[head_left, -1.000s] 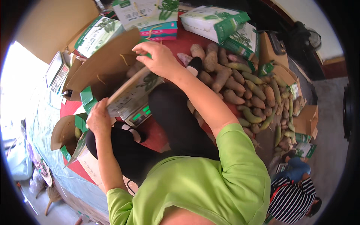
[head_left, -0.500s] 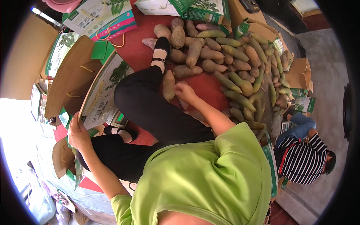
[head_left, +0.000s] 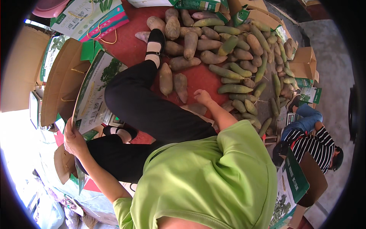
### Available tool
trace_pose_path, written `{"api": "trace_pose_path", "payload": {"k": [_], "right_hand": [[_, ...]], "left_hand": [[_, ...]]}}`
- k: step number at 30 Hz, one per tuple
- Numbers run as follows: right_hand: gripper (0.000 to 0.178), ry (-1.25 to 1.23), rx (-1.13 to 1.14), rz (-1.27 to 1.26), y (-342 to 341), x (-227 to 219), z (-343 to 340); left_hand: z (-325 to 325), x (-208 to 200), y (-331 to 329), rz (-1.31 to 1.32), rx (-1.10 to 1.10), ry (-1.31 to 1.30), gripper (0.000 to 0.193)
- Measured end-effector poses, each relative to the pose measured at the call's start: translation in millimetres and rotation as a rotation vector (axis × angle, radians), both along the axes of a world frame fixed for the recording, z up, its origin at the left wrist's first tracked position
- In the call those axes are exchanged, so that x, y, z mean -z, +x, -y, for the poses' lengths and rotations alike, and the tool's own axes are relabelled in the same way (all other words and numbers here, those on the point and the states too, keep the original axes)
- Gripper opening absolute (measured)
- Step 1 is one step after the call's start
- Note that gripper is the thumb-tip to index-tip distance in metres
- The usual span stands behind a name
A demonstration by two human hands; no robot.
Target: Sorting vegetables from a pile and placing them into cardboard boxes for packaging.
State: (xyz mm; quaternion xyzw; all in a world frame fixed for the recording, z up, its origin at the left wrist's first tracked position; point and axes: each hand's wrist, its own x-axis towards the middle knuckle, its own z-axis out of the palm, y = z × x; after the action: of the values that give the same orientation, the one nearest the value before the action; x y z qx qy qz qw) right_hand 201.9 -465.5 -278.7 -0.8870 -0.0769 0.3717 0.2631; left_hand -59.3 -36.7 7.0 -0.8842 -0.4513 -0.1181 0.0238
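My left hand [head_left: 74, 139] grips the lower edge of a white and green printed carton [head_left: 95, 91] that stands open at my left, beside my knee. My right hand [head_left: 202, 97] reaches down to the red mat [head_left: 129, 49], fingers curled over a brown tuber [head_left: 197, 109]; I cannot see whether it grips it. Two more brown tubers [head_left: 166, 78] lie just left of that hand. Beyond them spreads a big heap of brown tubers [head_left: 190, 42] and long green vegetables [head_left: 232, 88]. My legs in black trousers cross the middle.
Printed gift cartons [head_left: 87, 17] and open brown boxes [head_left: 61, 80] stand at the left and top. A scale [head_left: 114, 120] peeks out under the carton. More boxes [head_left: 305, 63] sit at the right, where a person in a striped shirt [head_left: 310, 147] crouches.
My right hand left the carton's top flap and swung down to the tubers on the mat, then shifted slightly right. My left hand kept hold of the carton's edge.
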Motion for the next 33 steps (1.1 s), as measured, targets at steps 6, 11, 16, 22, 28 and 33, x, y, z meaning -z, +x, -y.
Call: {"api": "trace_pose_path", "payload": {"k": [6,11,16,22,28,33], "right_hand": [[0.022,-0.106,0.112,-0.025,8,2,20],[0.024,-0.161,0.134,-0.022,0,11,35],[0.025,-0.169,0.128,-0.037,-17,11,38],[0.025,-0.204,-0.004,0.04,-25,22,48],[0.034,-0.508,-0.234,-0.014,-17,-29,41],[0.033,-0.913,-0.559,0.143,-2,-51,63]], "left_hand": [[-3,4,-3,0.01,0.019,0.031,0.023],[-4,3,0,-0.021,-0.009,0.031,0.021],[-4,4,-2,-0.016,-0.006,0.05,0.021],[-9,8,-4,0.032,0.019,0.005,0.021],[-9,10,-4,0.008,0.006,0.014,0.021],[-6,4,-2,-0.008,-0.008,0.022,0.021]]}}
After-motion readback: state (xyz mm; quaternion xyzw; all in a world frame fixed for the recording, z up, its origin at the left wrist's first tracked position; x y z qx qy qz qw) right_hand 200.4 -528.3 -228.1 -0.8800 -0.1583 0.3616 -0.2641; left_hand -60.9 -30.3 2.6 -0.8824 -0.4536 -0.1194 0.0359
